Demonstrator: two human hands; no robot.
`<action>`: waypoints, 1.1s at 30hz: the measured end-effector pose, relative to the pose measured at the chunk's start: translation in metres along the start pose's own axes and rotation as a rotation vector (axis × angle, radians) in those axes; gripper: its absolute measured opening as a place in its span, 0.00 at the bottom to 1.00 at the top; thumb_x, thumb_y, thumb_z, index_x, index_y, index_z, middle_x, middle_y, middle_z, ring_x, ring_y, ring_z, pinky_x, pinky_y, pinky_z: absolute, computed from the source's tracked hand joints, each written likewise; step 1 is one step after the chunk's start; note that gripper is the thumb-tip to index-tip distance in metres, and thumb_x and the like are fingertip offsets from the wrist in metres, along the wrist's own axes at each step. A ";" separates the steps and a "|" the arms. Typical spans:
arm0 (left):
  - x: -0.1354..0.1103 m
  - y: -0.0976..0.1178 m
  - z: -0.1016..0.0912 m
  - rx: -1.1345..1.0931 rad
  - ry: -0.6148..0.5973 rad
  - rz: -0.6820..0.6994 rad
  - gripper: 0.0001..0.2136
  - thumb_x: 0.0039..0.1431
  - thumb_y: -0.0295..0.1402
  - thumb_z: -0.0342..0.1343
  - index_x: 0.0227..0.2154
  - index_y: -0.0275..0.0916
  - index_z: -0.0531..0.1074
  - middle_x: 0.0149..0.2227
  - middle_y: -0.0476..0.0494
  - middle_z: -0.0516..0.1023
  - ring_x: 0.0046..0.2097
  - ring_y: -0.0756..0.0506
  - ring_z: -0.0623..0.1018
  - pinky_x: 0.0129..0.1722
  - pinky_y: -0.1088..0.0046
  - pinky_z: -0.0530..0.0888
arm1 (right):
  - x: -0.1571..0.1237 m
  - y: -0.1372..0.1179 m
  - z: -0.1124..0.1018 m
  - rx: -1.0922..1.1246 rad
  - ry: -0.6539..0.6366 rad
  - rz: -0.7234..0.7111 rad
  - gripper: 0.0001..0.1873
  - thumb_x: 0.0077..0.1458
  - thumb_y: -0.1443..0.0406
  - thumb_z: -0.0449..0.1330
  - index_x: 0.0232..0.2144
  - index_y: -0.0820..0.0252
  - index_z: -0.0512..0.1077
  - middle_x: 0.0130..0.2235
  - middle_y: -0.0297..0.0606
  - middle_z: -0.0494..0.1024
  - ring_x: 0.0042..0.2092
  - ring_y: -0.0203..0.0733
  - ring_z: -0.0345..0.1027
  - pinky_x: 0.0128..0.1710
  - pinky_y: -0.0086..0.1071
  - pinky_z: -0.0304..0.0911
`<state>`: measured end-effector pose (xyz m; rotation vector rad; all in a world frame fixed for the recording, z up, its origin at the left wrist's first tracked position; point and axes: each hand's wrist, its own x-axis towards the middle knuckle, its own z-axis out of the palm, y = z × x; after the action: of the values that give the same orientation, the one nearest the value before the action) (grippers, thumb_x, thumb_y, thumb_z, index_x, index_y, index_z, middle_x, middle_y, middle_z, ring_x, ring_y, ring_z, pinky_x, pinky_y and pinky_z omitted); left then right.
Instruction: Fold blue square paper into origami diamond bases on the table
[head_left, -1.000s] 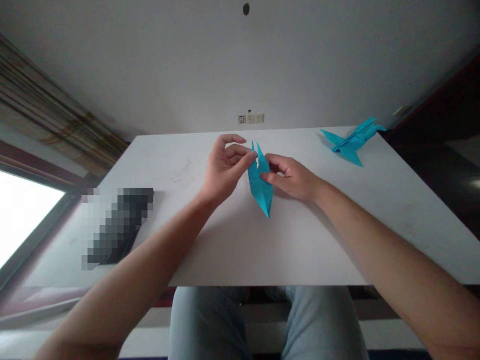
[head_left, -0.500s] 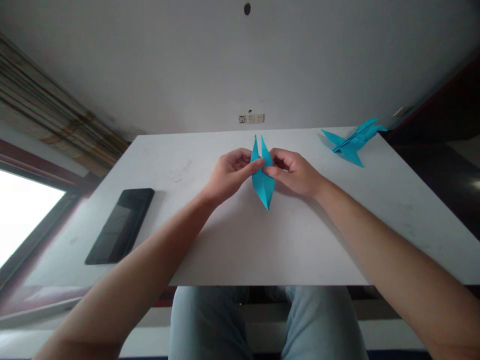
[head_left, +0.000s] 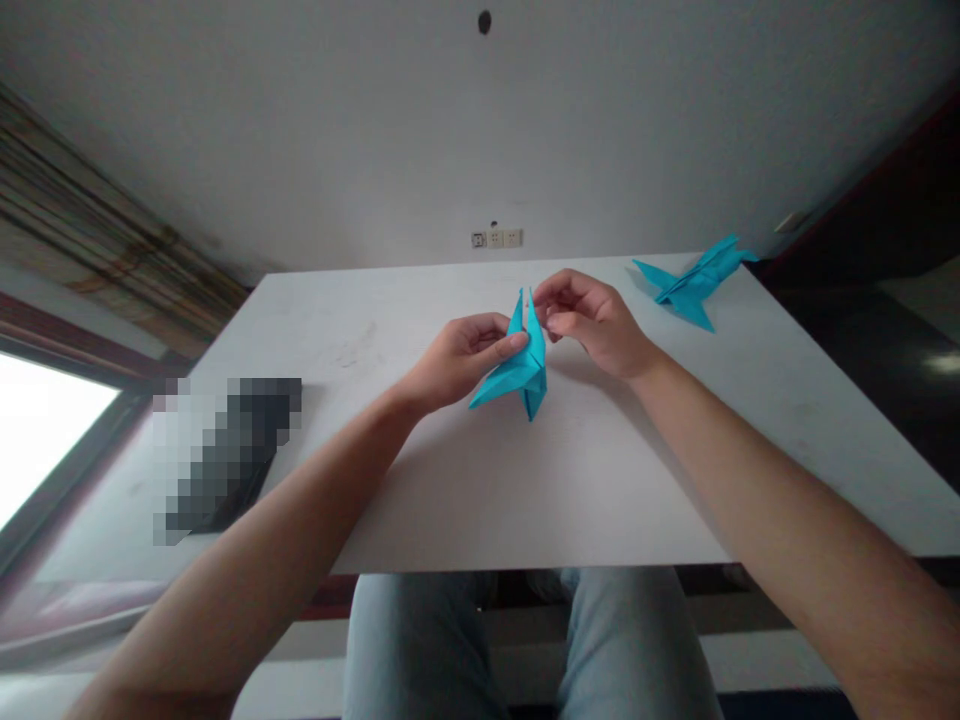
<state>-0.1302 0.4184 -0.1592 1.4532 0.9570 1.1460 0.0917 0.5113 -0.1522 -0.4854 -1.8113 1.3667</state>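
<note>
I find the folded blue origami paper [head_left: 521, 365] held over the middle of the white table [head_left: 600, 480], two narrow points up, one flap angled out toward lower left, one tip down. The left hand [head_left: 457, 362] pinches it between thumb and fingers. The right hand [head_left: 592, 320] is curled, fingertips [head_left: 541, 303] at the upper points; I cannot tell whether they grip. A finished blue origami bird [head_left: 694, 287] lies at the far right of the table. A pixelated dark slab [head_left: 225, 460] lies left, well apart. Nothing obstructs the paper.
</note>
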 end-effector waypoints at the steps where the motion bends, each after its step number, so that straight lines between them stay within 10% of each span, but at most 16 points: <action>1: 0.000 -0.001 0.000 -0.004 -0.012 -0.004 0.31 0.61 0.65 0.79 0.41 0.39 0.82 0.35 0.45 0.85 0.34 0.48 0.82 0.33 0.71 0.80 | 0.000 0.000 0.000 0.008 -0.008 0.007 0.16 0.56 0.55 0.75 0.43 0.51 0.78 0.37 0.33 0.79 0.38 0.42 0.70 0.39 0.37 0.70; 15: 0.003 -0.006 0.001 -0.079 -0.034 0.022 0.33 0.57 0.64 0.83 0.45 0.42 0.78 0.37 0.47 0.86 0.36 0.47 0.86 0.35 0.71 0.82 | -0.001 0.000 0.000 0.033 -0.114 -0.049 0.31 0.55 0.40 0.84 0.39 0.51 0.74 0.40 0.33 0.77 0.39 0.41 0.67 0.40 0.37 0.67; 25: 0.008 -0.015 -0.002 0.044 0.225 0.214 0.31 0.59 0.64 0.81 0.41 0.41 0.80 0.38 0.43 0.88 0.37 0.47 0.85 0.38 0.70 0.81 | -0.003 -0.006 0.005 -0.068 0.053 -0.023 0.30 0.56 0.40 0.84 0.39 0.51 0.76 0.40 0.34 0.78 0.38 0.40 0.69 0.36 0.36 0.68; 33: 0.004 -0.010 -0.001 0.200 0.209 0.305 0.28 0.69 0.64 0.74 0.44 0.40 0.82 0.39 0.44 0.89 0.38 0.48 0.84 0.42 0.71 0.79 | 0.005 0.005 0.008 -0.057 0.213 -0.175 0.34 0.52 0.37 0.85 0.42 0.50 0.78 0.40 0.30 0.80 0.42 0.39 0.78 0.35 0.30 0.74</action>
<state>-0.1303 0.4243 -0.1686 1.7070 1.0401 1.4819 0.0812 0.5115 -0.1557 -0.4718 -1.6800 1.1042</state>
